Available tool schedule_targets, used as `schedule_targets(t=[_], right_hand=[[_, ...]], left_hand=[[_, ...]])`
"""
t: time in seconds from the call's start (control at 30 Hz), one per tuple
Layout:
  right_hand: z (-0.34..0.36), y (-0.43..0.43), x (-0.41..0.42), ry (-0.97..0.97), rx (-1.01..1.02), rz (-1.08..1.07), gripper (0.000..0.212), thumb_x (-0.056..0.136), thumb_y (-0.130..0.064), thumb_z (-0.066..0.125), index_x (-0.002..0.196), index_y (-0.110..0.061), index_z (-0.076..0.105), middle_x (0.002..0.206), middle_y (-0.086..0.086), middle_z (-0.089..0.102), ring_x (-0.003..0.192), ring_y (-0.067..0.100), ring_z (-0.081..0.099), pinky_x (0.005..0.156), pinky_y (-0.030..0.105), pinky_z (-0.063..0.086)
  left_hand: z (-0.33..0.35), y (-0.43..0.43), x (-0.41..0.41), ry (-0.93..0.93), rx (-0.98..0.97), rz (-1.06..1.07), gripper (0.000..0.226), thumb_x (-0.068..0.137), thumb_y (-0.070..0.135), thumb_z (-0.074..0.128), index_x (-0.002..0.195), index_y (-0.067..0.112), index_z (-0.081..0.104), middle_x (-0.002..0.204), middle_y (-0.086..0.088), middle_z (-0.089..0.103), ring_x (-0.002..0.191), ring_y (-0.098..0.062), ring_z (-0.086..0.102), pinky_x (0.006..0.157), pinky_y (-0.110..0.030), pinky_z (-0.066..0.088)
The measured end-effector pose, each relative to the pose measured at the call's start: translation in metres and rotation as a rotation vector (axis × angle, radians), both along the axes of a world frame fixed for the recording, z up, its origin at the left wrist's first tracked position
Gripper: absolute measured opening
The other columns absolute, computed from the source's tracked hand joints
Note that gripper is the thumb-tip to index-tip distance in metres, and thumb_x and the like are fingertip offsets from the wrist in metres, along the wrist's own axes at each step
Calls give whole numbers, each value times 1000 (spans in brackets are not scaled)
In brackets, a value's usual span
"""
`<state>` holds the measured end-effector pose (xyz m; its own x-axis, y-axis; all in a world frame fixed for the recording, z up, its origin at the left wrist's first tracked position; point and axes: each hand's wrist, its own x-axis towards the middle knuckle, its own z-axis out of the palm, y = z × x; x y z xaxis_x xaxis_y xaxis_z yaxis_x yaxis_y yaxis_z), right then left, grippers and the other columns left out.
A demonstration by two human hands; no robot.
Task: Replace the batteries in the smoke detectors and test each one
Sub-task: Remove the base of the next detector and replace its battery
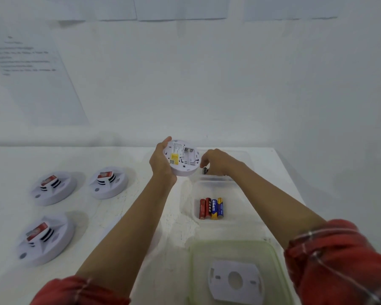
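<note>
Left hand (162, 165) fingers clenched round a smoke detector (182, 158), back upturned, held above the table (139, 160), right hand (217, 161) fingers curled over a small dark battery (204, 170) at the far tray (216, 178), grasp impossible to tell, four batteries (211, 209) lay in the near tray (240, 194).

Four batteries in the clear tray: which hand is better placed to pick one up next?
Right. The right hand is at the far tray, just beyond the batteries, on their side; the left hand grips the smoke detector.
</note>
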<state>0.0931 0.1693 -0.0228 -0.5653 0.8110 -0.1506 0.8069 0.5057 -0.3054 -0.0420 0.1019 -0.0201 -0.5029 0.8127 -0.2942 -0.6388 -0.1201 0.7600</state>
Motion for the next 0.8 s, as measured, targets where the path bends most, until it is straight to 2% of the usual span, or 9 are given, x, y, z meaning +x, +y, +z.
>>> schedule_targets(t=[0.1,0.23,0.33,0.47,0.57,0.63,0.73,0.8], right_hand=[[-4,3,-2,14,-6,-2,25,83,-4,60,108,-6,64,120,10,62,107,26,58,86,28,45],[-1,3,2,109,-13,-16,27,76,-8,71,101,-4,65,112,11,64,94,23,58,74,25,42],[12,0,13,338,-66,-100,34,65,-15,82,92,-5,65,102,12,67,84,19,59,72,24,46],[36,-14,33,595,39,-235,31,65,-20,83,86,-8,63,90,10,69,76,14,59,59,14,42],[50,-39,40,786,44,-232,29,66,-23,83,80,-13,60,84,2,67,64,-3,58,55,5,41],[55,-61,39,793,-1,-130,27,67,-22,82,82,-12,63,83,-4,68,54,-5,54,53,8,41],[50,-86,37,715,7,-21,28,69,-23,81,90,-7,70,73,-15,61,52,-2,48,52,9,37],[43,-94,36,705,26,-4,29,70,-22,80,94,-8,72,79,-10,66,56,-4,49,58,9,37]], left_hand=[[-4,6,-1,16,-1,-10,16,90,17,50,88,21,65,95,-4,64,83,-22,61,86,-40,50],[-9,8,0,35,24,-28,18,91,18,47,97,17,64,96,-5,63,86,-23,61,86,-40,50],[-8,7,1,-6,27,-40,20,91,17,46,102,16,62,103,-7,62,92,-25,60,88,-41,49],[-8,1,5,-46,51,-81,18,91,19,45,94,18,63,111,-10,60,103,-30,58,98,-48,45],[-9,-7,10,-68,64,-143,24,90,24,47,108,15,60,112,-11,57,100,-30,57,94,-45,48],[-8,-14,14,-88,76,-196,30,93,27,42,119,17,54,111,-12,57,99,-30,56,87,-42,49],[-5,-25,22,-104,113,-247,23,96,26,39,110,16,54,91,-9,60,82,-26,59,73,-36,51],[-4,-30,26,-101,125,-274,24,95,27,41,112,14,53,88,-9,59,78,-24,60,68,-32,54]])
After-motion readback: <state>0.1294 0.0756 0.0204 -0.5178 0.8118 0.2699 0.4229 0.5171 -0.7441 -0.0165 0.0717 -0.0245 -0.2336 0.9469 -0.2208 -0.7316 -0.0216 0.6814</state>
